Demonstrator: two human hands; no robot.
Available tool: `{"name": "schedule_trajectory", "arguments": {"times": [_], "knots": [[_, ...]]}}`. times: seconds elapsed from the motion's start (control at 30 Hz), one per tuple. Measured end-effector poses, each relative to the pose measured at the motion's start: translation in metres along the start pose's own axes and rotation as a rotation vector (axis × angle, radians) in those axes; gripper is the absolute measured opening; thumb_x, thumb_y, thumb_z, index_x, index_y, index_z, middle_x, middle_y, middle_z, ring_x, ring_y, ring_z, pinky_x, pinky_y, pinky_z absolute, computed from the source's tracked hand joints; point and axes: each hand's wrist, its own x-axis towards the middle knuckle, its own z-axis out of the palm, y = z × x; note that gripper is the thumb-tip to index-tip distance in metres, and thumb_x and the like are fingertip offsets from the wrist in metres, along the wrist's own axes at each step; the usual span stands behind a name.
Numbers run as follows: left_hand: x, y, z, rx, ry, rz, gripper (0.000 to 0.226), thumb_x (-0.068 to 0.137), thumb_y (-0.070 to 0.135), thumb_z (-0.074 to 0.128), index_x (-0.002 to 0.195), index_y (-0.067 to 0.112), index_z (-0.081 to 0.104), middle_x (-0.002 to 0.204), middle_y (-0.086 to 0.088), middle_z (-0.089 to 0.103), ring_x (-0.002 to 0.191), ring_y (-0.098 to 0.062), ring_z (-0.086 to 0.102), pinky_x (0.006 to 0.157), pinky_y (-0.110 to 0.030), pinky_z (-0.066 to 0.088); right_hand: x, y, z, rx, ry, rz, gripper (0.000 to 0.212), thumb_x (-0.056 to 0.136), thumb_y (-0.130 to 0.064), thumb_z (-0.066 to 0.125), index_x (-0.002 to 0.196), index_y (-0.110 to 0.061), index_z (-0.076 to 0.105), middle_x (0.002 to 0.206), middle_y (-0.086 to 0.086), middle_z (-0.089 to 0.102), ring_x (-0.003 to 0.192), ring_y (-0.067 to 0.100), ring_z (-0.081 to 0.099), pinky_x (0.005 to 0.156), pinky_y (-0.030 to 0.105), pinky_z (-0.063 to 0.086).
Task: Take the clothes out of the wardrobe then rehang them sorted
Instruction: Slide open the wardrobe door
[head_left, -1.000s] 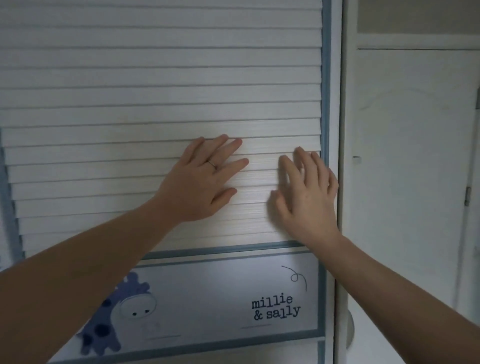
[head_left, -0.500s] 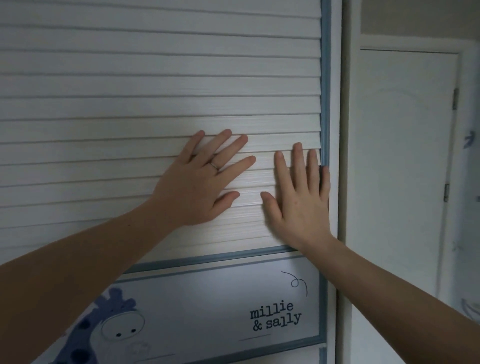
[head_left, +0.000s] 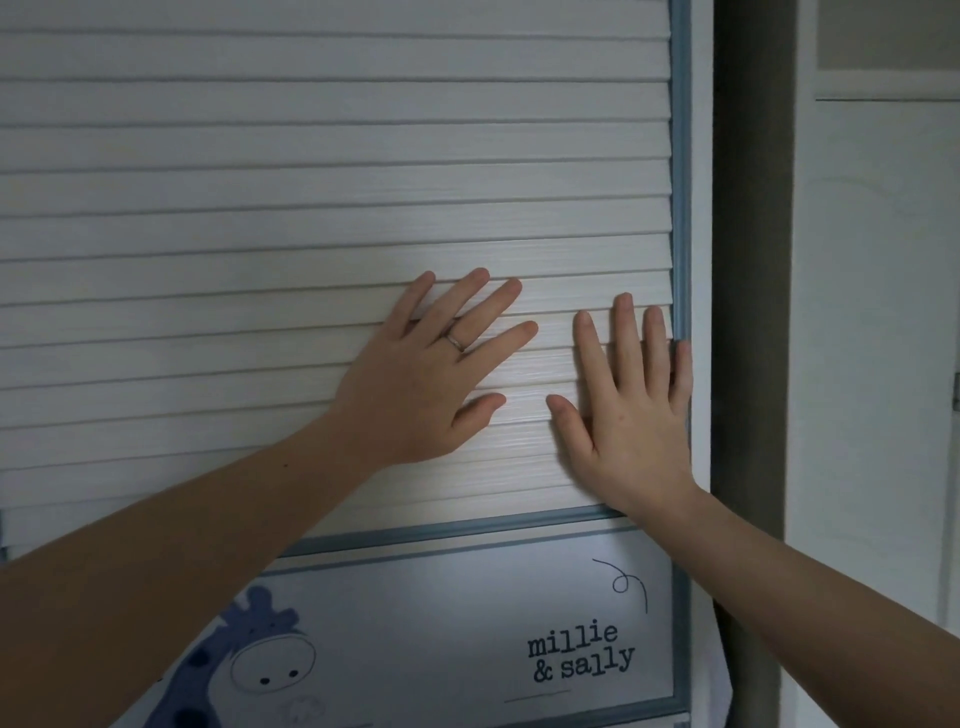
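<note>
- The left hand (head_left: 415, 374) lay flat on the wardrobe door (head_left: 260, 208), a little right of the frame's centre. Its fingers were straight and fanned toward the upper right, gripping nothing, and a ring (head_left: 456, 342) sat on one finger.
- The right hand (head_left: 628, 410) was pressed flat just beside it, holding nothing. Its fingers pointed up, and the little finger touched the blue trim (head_left: 680, 156) along the door's right edge.
- Both palms rested on the white horizontal slats, above the blue crossbar that divided the door.
- Below the crossbar, at the bottom of the frame, was a smooth panel (head_left: 415, 613) with a blue giraffe (head_left: 260, 670) and the lettering "millie & sally" (head_left: 579, 652).
- Right of the trim ran a dark vertical strip (head_left: 748, 260), and beyond it a plain white door (head_left: 872, 312) filled the right of the frame.
- No clothes were in view. They were presumably behind the slatted door, so the task looked to be at its opening step.
- No handle or knob showed on the door.
- The door looked rigid and fairly light. The slat ridges probably gave flat palms enough friction to push it sideways, though smooth paint could let them slip.
- The surest hold seemed to be the right edge by the trim, with fingertips hooked round it if the dark strip was an open gap.
- The clothes, once reached, would likely be soft and limp, and best lifted by their hangers.
</note>
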Motion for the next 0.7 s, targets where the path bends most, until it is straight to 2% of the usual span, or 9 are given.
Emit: {"name": "schedule_trajectory", "arguments": {"times": [0.7], "knots": [[-0.089, -0.081, -0.027, 0.011, -0.042, -0.031, 0.060, 0.095, 0.045, 0.053, 0.150, 0.022, 0.045, 0.161, -0.008, 0.029, 0.149, -0.032, 0.026, 0.115, -0.059, 0.025, 0.002, -0.110, 0.001, 0.030, -0.057, -0.154, 0.070, 0.094, -0.053, 0.045, 0.155, -0.024, 0.027, 0.163, 0.018, 0.008, 0.149, 0.043, 0.005, 0.118, 0.059, 0.006]]}}
